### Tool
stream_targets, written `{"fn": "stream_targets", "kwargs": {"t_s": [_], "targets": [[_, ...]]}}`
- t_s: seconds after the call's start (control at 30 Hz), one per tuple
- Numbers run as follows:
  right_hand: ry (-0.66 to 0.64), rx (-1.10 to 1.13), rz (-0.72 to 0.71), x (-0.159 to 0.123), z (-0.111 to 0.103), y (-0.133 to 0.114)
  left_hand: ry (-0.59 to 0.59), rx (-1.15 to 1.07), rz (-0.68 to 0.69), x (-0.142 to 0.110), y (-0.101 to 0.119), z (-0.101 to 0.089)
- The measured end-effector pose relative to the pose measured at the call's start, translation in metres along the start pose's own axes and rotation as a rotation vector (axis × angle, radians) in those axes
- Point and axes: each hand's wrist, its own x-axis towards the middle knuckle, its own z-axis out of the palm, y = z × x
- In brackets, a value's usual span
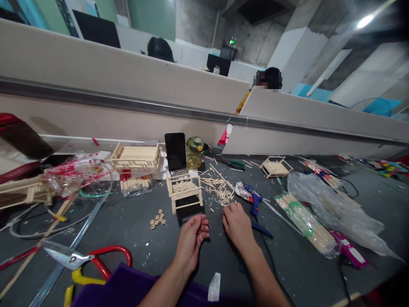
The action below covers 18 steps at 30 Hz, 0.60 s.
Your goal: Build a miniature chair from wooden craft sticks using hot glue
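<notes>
My left hand (192, 238) is just in front of a small chair-like frame made of wooden sticks (187, 189). Its fingers are loosely curled and slightly apart, and I see nothing in them. My right hand (238, 226) rests back-up at the near edge of a pile of short cut sticks (220, 187). Its fingers are bent down and closed together, with the tips hidden, so what they hold cannot be made out. Left of the frame lies a cluster of small flower-shaped wooden pieces (157, 219).
A blue glue gun (254, 200) lies right of the pile, near bagged sticks (306, 224). Large scissors (86, 260) are front left. Behind stand a phone (175, 151), a jar (194, 153), a stick-built tray (137, 157) and another small stick frame (276, 167). People sit beyond the partition (128, 72).
</notes>
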Motion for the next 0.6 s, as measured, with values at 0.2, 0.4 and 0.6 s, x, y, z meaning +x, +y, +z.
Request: {"fn": "stream_targets", "kwargs": {"t_s": [0.2,0.4,0.6], "targets": [[-0.041,0.095,0.086,0.021,0.003,-0.027,0.023,0.017,-0.019,-0.001,0.001,0.003],[-0.097,0.123,0.165,0.029,0.003,-0.037,0.013,0.041,-0.035,0.002,0.004,0.003],[0.078,0.305,0.117,-0.007,-0.017,-0.046,-0.084,-0.011,-0.159,-0.001,0.005,0.007]]}}
